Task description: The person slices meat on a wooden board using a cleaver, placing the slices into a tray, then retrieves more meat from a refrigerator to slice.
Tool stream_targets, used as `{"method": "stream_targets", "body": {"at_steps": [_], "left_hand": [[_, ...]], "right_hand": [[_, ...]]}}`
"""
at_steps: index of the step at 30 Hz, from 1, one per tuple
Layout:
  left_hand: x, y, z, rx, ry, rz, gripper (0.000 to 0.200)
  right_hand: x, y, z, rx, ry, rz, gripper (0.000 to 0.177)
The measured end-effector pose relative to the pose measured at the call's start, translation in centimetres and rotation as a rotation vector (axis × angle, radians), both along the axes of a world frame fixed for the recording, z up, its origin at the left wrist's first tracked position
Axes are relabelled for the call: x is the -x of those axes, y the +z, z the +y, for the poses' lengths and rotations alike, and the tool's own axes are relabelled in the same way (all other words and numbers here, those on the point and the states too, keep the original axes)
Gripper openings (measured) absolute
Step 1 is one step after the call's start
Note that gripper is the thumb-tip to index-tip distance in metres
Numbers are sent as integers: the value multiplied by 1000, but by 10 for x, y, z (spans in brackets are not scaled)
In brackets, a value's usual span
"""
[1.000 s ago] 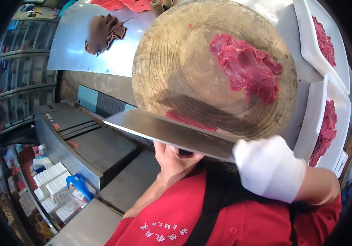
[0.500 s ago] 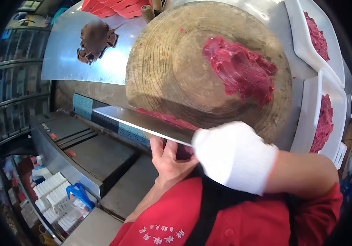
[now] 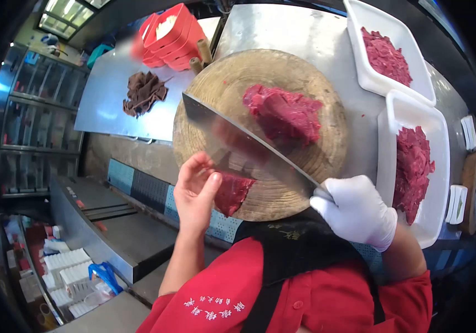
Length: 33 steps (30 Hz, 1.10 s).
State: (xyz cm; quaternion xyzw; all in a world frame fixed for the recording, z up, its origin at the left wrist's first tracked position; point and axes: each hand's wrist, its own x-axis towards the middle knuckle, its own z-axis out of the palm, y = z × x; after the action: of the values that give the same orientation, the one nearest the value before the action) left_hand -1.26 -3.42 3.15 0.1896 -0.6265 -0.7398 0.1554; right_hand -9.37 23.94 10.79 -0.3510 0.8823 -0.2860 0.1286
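Observation:
My right hand (image 3: 357,211), in a white glove, is closed around the handle of a large kitchen knife (image 3: 254,145). The long blade points up and left, slanting above the round wooden chopping block (image 3: 299,188). My bare left hand (image 3: 194,191) is at the block's near left edge, thumb and curled fingers apart. Just right of its thumb lies a small piece of red raw meat (image 3: 233,194). Beyond the blade sits a larger pile of raw meat (image 3: 286,114), its near side partly behind the knife.
Two white tubs with raw meat stand on the right, a far tub (image 3: 368,77) and a near tub (image 3: 434,211). A crumpled brown cloth (image 3: 144,93) lies on the steel table (image 3: 102,102) at left. Stacked red baskets (image 3: 177,39) stand behind the block.
The knife has swung from the near edge to over the block, tip raised. My left hand has come up from behind the blade, uncovering the small meat piece. The head view has shifted.

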Motion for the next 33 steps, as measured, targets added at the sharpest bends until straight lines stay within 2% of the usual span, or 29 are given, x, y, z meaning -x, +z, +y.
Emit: {"method": "stream_targets", "body": {"at_steps": [1,2,3,4,5,6,8,9,10,12,14,16,18,19,20,22,23,25,26,28,30,31,32,33], "left_hand": [[7,12,4,-243,-165,138,54],[9,23,12,-239,-184,143,54],[11,33,20,-499,-373,154,54],[13,38,27,-758,-564,159,54],[13,17,26,-913,-638,252,50],[16,8,27,-911,-654,250,50],[21,-1,29,-745,-680,135,40],[25,13,42,-698,-600,66,31],[31,13,49,-695,-607,72,31],[44,12,59,-632,-577,-14,28],[64,16,72,-600,-515,53,14],[93,12,66,-649,-462,101,13],[116,18,66,-547,-450,63,14],[128,16,69,-374,-368,-6,16],[139,2,63,-372,-369,-6,16],[159,-22,52,286,-385,70,17],[164,-26,46,288,-387,67,17],[169,-21,33,808,-263,-73,34],[169,-20,26,808,-255,-79,34],[163,-15,13,1337,-64,-75,41],[147,-7,-3,1306,30,-123,39],[133,0,-13,1166,67,-90,36],[116,3,-21,1027,105,-64,34],[96,3,-25,1028,108,-97,34]], "right_hand": [[-4,0,7,81,-25,-243,23],[-8,0,14,164,-49,-488,24],[-12,3,19,176,-125,-715,23],[-15,2,25,185,-139,-706,23],[-19,-1,30,242,-193,-866,21],[-22,-4,35,300,-244,-1026,20],[-30,-6,47,332,-281,-1036,18],[-34,-8,53,401,-339,-1057,17],[-38,-9,58,470,-396,-1077,16],[-44,-9,66,557,-465,-1053,14],[-46,-11,74,709,-557,-973,11],[-45,-10,84,827,-712,-914,10],[-46,-15,93,930,-825,-804,8],[-47,-18,99,924,-851,-778,8],[-48,-20,102,918,-877,-753,8],[-49,-20,105,906,-860,-769,8],[-51,-20,105,888,-848,-791,7],[-49,-24,101,867,-803,-806,7],[-48,-26,97,841,-756,-823,7],[-43,-21,85,814,-733,-842,7],[-38,-18,73,682,-670,-788,10],[-36,-16,68,568,-641,-739,11],[-34,-15,62,555,-631,-761,11],[-32,-14,55,410,-517,-594,10]]}}
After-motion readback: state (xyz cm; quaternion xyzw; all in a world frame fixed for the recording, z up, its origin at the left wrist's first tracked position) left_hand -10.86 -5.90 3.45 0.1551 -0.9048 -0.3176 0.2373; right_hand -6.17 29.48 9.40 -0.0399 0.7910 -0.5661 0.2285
